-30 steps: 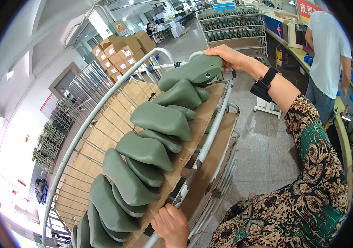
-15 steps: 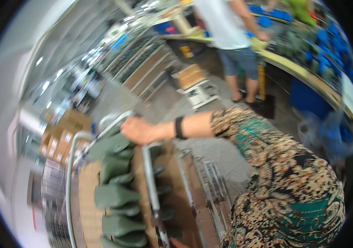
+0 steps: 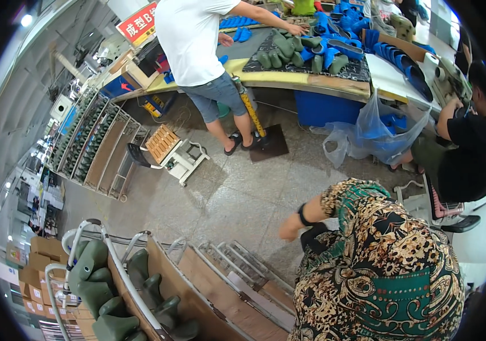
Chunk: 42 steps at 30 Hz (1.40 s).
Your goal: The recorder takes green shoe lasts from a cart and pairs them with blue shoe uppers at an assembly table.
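My right hand (image 3: pixel 292 228) hangs beside my patterned sleeve, with a black band on the wrist. It is apart from the rack, over the grey floor. Its fingers do not show clearly, and a dark thing I cannot make out lies right beside it. My left hand is out of view. At the lower left, a metal-framed rack (image 3: pixel 119 260) carries green shoe lasts (image 3: pixel 96 296) in rows along brown boards. A second row of green lasts (image 3: pixel 153 288) stands behind its rail.
A person in a white shirt (image 3: pixel 193 42) stands at a bench (image 3: pixel 288 79) heaped with blue and green lasts. Another person in black (image 3: pixel 467 148) sits at right. A stool (image 3: pixel 166 145), loaded rack (image 3: pixel 92 145), plastic bag (image 3: pixel 382 133) and cartons (image 3: pixel 41 258) stand around.
My right hand has left the green lasts on the rack and drawn back to the right. The view has swung right, bringing the bench and seated person into sight.
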Motion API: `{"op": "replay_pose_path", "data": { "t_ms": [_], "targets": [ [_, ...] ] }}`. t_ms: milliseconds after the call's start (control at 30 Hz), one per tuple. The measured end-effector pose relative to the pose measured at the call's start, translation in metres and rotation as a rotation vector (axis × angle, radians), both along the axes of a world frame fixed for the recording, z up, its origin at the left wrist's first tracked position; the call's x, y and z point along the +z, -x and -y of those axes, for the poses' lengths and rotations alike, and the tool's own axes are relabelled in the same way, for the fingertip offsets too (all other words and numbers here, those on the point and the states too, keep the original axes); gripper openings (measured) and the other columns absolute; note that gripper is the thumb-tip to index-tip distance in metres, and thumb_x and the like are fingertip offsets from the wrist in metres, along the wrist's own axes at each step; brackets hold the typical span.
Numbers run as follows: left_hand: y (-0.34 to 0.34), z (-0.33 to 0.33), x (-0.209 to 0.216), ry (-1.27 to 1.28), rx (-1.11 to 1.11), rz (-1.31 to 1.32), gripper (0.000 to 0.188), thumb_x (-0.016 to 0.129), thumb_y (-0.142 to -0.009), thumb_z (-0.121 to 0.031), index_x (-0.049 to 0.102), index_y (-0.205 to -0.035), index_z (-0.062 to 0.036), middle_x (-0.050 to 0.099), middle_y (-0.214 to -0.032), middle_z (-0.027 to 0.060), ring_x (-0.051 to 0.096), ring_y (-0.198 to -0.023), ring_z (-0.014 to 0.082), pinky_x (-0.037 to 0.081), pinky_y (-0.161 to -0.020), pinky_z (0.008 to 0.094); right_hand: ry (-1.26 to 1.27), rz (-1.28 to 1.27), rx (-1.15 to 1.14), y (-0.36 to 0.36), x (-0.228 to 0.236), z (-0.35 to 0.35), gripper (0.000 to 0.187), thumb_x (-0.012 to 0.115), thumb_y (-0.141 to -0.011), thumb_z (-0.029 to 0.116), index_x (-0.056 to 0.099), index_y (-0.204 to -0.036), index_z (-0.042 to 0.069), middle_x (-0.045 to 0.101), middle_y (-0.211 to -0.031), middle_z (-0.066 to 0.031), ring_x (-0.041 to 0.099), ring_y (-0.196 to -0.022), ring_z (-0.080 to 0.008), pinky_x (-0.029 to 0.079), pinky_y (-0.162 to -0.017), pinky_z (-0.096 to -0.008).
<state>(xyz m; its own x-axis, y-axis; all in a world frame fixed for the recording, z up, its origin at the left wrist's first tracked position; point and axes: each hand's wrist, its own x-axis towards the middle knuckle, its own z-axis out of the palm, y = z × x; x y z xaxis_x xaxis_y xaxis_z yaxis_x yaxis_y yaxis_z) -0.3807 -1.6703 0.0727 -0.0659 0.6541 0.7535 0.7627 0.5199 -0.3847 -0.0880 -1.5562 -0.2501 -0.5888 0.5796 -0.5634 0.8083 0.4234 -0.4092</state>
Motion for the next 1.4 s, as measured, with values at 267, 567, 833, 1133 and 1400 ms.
{"op": "replay_pose_path", "data": {
  "t_ms": [267, 567, 833, 1133, 1400],
  "targets": [
    [0.003, -0.003, -0.013, -0.097, 0.080, -0.025, 0.049, 0.052, -0.084, -0.051, 0.041, -0.067, -0.0063, 0.039, -0.061, 0.0111, 0.043, -0.056, 0.0295, 0.033, -0.055, 0.0425, 0.668, -0.021, -0.414, -0.112, -0.144, 0.105, 0.044, 0.039, -0.089, 0.022, 0.049, -0.120, -0.008, 0.047, -0.127, -0.0206, 0.048, -0.100, -0.0377, 0.037, -0.085, -0.0482],
    [-0.003, 0.007, -0.009, -0.182, 0.060, -0.155, 0.049, 0.050, -0.080, -0.050, 0.037, -0.063, -0.0066, 0.036, -0.058, 0.0123, 0.040, -0.056, 0.0323, 0.031, -0.056, 0.0432, 0.757, -0.219, -0.581, -0.218, -0.165, 0.135, 0.027, 0.049, -0.082, 0.012, 0.060, -0.096, -0.008, 0.059, -0.091, -0.0144, 0.047, -0.071, -0.0273, 0.037, -0.067, -0.0455],
    [0.023, -0.019, -0.023, -0.263, 0.084, -0.120, 0.030, 0.058, -0.064, -0.031, 0.049, -0.061, -0.0027, 0.048, -0.062, 0.0160, 0.047, -0.060, 0.0369, 0.035, -0.057, 0.0459, 0.623, -0.059, -0.549, -0.252, -0.090, 0.143, 0.030, 0.052, -0.086, 0.020, 0.062, -0.095, -0.007, 0.060, -0.095, -0.0175, 0.047, -0.072, -0.0286, 0.035, -0.068, -0.0472],
    [0.002, -0.140, 0.029, 0.025, -0.506, -0.204, 0.055, 0.043, -0.089, -0.049, 0.049, -0.106, 0.0036, 0.048, -0.093, 0.0246, 0.048, -0.084, 0.0407, 0.042, -0.070, 0.0519, 0.567, -0.049, -0.681, -0.245, -0.217, 0.128, 0.033, 0.045, -0.091, 0.023, 0.064, -0.079, -0.002, 0.056, -0.077, -0.0123, 0.043, -0.062, -0.0255, 0.035, -0.063, -0.0448],
    [-0.006, -0.231, 0.019, 0.073, -0.420, -0.298, 0.034, 0.048, -0.089, -0.032, 0.054, -0.092, 0.0007, 0.053, -0.079, 0.0167, 0.053, -0.069, 0.0328, 0.043, -0.062, 0.0449, 0.640, -0.167, -0.935, -0.205, -0.198, 0.165, 0.043, 0.035, -0.086, 0.014, 0.030, -0.126, 0.000, 0.037, -0.129, -0.0230, 0.040, -0.114, -0.0365, 0.025, -0.097, -0.0485]
  ]
}}
